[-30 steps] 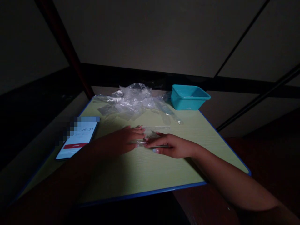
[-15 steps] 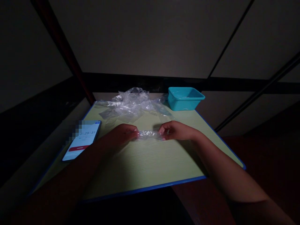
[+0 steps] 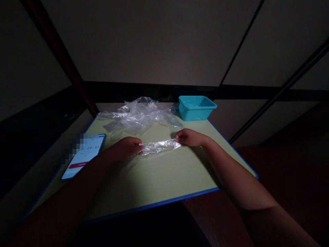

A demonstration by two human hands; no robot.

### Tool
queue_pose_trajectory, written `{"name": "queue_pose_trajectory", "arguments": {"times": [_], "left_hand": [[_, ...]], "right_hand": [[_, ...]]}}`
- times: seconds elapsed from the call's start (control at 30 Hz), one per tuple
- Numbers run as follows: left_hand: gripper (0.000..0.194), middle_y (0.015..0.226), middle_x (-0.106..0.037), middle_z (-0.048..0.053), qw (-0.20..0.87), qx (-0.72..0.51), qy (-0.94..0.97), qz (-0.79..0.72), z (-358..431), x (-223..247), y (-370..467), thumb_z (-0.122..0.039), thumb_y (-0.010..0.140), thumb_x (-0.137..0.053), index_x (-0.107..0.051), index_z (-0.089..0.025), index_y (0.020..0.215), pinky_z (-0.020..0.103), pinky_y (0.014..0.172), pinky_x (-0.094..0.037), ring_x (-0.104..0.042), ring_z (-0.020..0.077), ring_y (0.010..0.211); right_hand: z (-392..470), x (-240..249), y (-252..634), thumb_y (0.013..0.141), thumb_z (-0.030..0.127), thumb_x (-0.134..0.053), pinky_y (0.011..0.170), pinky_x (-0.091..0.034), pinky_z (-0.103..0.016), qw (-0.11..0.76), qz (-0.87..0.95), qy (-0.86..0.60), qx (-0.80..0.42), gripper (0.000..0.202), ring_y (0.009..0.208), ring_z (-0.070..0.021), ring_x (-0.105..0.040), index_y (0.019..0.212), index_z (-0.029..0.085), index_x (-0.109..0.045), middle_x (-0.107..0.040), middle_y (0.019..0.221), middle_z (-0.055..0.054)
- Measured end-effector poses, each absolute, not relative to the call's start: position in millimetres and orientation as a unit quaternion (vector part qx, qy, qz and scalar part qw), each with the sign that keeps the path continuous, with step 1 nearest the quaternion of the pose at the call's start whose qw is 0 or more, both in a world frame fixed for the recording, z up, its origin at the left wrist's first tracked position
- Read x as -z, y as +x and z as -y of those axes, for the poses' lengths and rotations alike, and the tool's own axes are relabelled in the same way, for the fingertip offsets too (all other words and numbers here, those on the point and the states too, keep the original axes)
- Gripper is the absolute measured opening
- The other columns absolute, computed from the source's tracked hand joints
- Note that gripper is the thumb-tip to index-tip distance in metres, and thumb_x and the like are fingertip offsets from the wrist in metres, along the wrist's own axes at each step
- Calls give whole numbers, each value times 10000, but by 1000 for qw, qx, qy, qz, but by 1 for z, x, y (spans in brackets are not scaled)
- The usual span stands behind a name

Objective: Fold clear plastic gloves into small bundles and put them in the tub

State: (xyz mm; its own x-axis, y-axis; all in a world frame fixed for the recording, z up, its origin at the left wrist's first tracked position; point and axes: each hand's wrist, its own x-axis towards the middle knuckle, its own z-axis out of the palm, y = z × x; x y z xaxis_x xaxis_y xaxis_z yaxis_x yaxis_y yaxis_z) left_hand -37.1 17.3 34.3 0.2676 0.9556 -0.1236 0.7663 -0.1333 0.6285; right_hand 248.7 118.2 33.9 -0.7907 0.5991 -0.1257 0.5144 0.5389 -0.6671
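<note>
Between my hands a clear plastic bag is stretched out in a flattened strip just above the table. Its left end is pinched in my left hand, whose fingers are closed. My right hand pinches the upper right corner between thumb and fingers. Beyond the hands lies a loose, crumpled pile of clear plastic bags along the back of the table.
The pale yellow table has a blue edge. A turquoise plastic basket stands at its back right. A phone with a lit timer screen lies on the left, beside my left forearm. Dark panelled doors rise behind.
My hands have moved apart, and the bag between them has gone from a short bunched strip to a longer, flatter one. The view has shifted slightly to the right.
</note>
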Motion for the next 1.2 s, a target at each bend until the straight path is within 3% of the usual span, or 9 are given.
{"name": "queue_pose_trajectory", "arguments": {"times": [0.2,0.5,1.0,1.1,1.2], "left_hand": [[331,660,-613,-17,312,-229,699,-602,-13,-33,-29,-495,795,-480,-592,-190,855,244,563,-395,-557,145,602],[229,582,-596,-18,330,-179,721,-583,-13,-34,-28,-403,699,-567,-597,-176,707,234,524,-360,-528,136,544],[292,572,-554,-15,319,-206,739,-557,-15,-30,-31,-426,787,-447,-525,-177,654,234,524,-343,-488,130,541],[301,555,-550,-16,312,-197,742,-559,-16,-27,-33,-414,803,-419,-508,-181,634,236,519,-340,-484,130,527],[273,567,-570,-8,314,-196,746,-554,-17,-24,-35,-385,797,-429,-523,-177,646,238,523,-346,-496,133,533]], "right_hand": [[-115,-32,242,792,172,-475,568,-328,-227,64,877,-349,-325,146,547,-87,-424,686,137,-570,-514,575,31],[-111,-30,243,782,160,-511,598,-355,-233,47,895,-317,-310,99,602,-102,-463,738,134,-595,-570,651,8],[-111,-21,235,813,191,-531,538,-332,-211,134,864,-425,-234,92,558,-104,-490,745,145,-571,-594,622,-7],[-111,-24,237,852,273,-516,532,-341,-214,127,857,-426,-260,178,559,-109,-514,739,144,-564,-617,634,-24],[-110,-30,239,839,250,-526,518,-339,-211,95,856,-434,-265,169,560,-106,-523,721,137,-569,-631,651,-33]]}}
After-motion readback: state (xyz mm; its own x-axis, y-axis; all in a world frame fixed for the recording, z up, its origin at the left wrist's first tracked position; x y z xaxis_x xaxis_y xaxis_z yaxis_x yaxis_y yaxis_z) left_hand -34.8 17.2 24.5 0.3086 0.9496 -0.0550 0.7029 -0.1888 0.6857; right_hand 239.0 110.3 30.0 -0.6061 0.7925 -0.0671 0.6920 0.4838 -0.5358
